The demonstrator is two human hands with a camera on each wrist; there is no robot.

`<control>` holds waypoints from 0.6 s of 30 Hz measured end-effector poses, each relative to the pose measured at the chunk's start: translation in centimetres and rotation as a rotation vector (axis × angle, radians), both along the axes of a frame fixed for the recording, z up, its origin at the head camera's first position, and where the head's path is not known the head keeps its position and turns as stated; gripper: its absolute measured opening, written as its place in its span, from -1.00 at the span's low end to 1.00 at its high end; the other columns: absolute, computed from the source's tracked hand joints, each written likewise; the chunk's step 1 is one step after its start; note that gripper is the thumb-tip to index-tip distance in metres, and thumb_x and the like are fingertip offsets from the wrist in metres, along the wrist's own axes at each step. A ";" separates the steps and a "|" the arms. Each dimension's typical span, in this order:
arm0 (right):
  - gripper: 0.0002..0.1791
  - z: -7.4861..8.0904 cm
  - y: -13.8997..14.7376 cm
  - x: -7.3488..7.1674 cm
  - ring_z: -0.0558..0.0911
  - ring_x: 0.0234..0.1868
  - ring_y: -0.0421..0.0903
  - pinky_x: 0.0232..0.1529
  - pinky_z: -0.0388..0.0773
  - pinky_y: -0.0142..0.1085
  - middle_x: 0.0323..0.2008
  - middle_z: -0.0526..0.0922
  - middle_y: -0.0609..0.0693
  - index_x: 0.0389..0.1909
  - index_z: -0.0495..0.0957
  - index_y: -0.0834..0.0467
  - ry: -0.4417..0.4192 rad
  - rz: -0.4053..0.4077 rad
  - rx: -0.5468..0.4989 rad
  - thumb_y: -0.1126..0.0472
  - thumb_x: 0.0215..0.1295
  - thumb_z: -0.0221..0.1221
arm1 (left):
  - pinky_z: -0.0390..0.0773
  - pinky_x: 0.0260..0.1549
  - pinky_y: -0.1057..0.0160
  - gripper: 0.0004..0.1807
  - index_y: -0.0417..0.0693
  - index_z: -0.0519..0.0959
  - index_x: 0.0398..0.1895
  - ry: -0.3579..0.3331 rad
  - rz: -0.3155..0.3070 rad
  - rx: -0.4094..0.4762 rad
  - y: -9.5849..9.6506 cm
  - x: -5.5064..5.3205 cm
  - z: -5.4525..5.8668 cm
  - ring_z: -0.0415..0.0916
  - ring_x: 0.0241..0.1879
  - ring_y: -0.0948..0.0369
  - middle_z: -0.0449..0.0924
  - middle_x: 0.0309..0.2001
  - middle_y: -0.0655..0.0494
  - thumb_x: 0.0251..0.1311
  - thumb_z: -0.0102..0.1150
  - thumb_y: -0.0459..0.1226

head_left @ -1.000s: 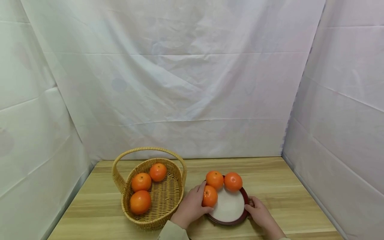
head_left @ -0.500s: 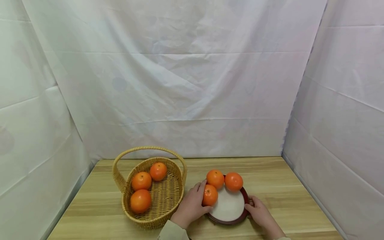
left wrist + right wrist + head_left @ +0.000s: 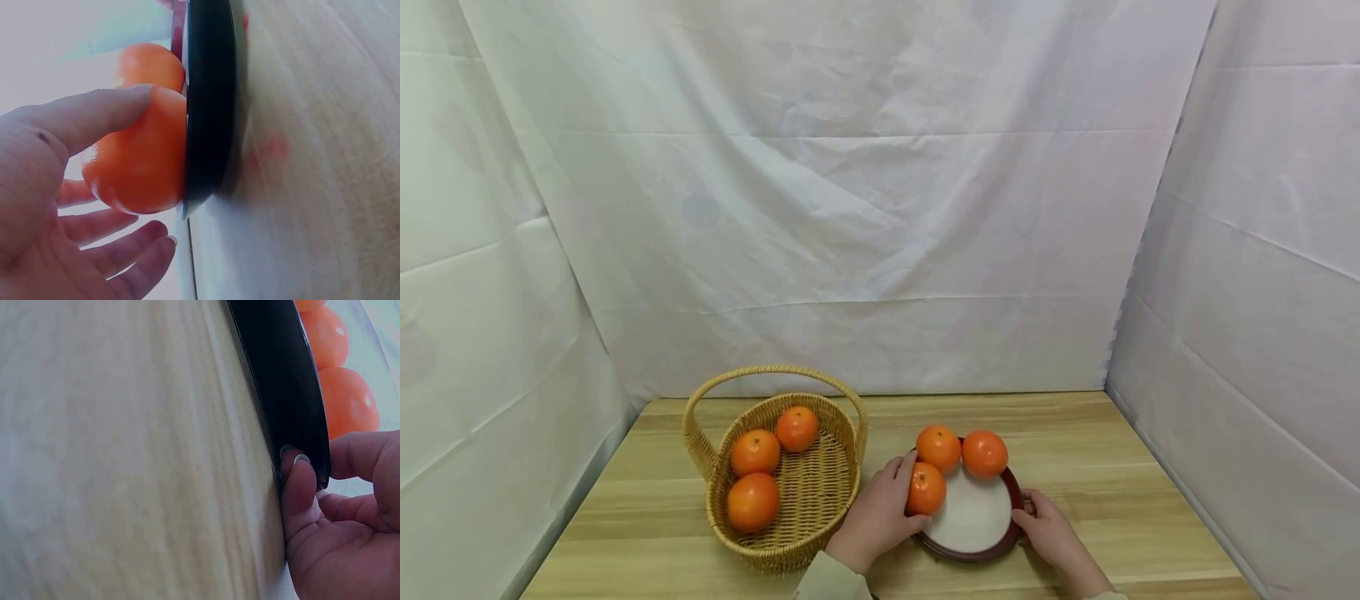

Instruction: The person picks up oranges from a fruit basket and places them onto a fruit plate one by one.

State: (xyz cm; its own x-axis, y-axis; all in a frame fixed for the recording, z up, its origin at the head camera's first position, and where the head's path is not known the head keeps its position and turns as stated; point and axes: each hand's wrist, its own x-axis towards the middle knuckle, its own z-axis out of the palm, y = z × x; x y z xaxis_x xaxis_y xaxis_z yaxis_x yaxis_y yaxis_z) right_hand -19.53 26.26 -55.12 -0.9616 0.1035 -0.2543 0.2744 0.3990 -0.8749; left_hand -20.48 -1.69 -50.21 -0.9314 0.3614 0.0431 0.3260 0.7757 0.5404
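In the head view my left hand grips a shiny orange at the left side of a round plate. The left wrist view shows the thumb laid on this orange and curved fingers beyond it. My right hand pinches the plate's dark red rim on the right. In the right wrist view its thumb and fingers stand on either side of the plate's black outer wall. Two more oranges, one left and one right, sit at the plate's far side.
Left of the plate stands a woven basket with an arched handle. Three oranges lie along its left and far side, one of them at the front. Both rest on a wooden table enclosed by white cloth.
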 end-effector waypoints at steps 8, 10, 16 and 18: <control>-0.56 0.0 0.0 0.1 0.55 -0.25 -0.06 -0.31 0.60 -0.25 -0.17 0.55 0.19 0.26 0.33 0.50 0.005 -0.001 0.003 0.36 0.44 0.00 | 0.52 0.22 -0.07 -0.05 -0.06 0.23 0.54 0.090 -0.016 -0.093 0.0 0.4 0.8 0.49 0.27 -0.01 0.41 0.39 -0.08 0.12 0.45 -0.02; -0.56 0.1 0.0 0.0 0.55 -0.25 -0.06 -0.30 0.60 -0.25 -0.16 0.55 0.19 0.26 0.32 0.50 0.001 0.002 0.004 0.36 0.44 0.00 | 0.52 0.21 -0.07 -0.10 -0.07 0.27 0.52 0.106 -0.020 -0.110 -0.1 0.6 1.3 0.49 0.27 -0.01 0.42 0.38 -0.07 0.15 0.42 -0.01; -0.55 0.0 0.1 0.0 0.55 -0.24 -0.05 -0.28 0.60 -0.23 -0.14 0.56 0.20 0.27 0.31 0.50 -0.004 0.004 -0.003 0.36 0.45 0.01 | 0.56 0.18 -0.04 -0.26 -0.07 0.39 0.44 0.126 -0.052 -0.111 -0.3 1.5 3.5 0.52 0.24 0.01 0.49 0.31 -0.06 0.24 0.35 0.00; -0.55 0.0 0.0 0.0 0.55 -0.23 -0.05 -0.27 0.60 -0.22 -0.14 0.55 0.21 0.27 0.31 0.50 -0.006 0.004 -0.006 0.36 0.45 0.00 | 0.58 0.16 -0.03 -0.30 -0.06 0.43 0.41 0.123 -0.064 -0.107 -0.4 1.8 4.4 0.53 0.22 0.02 0.53 0.27 -0.05 0.26 0.33 0.00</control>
